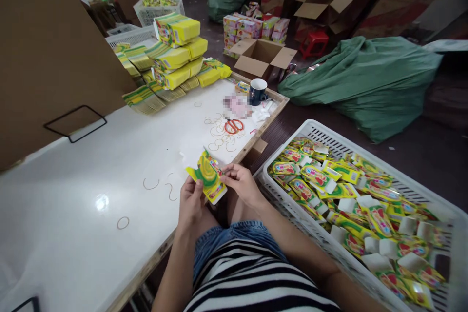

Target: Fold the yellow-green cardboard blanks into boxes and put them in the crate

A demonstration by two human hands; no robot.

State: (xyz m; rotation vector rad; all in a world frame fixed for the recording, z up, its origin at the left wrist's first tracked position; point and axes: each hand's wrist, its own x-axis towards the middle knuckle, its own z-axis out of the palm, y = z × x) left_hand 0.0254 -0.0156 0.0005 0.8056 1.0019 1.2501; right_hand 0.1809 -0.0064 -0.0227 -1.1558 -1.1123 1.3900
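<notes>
Above my lap, at the table's front edge, a small yellow and green printed carton [207, 176] is held between both hands. My left hand [191, 200] grips its lower left side with the thumb on the printed face. The fingers of my right hand [242, 183] pinch its right edge. To the right, a white plastic basket [310, 129] holds several similar yellow packets [318, 178], some with white ends showing. Stacks of flat yellow cartons [175, 58] stand at the far side of the white table [91, 175].
Rubber bands [123, 223] lie scattered on the table. Orange-handled scissors [234, 126] and a dark mug [258, 91] are near its far right corner. Beyond are an open cardboard box [261, 56], a green sack [369, 78] and a red stool [314, 43]. A brown board [54, 48] rises at left.
</notes>
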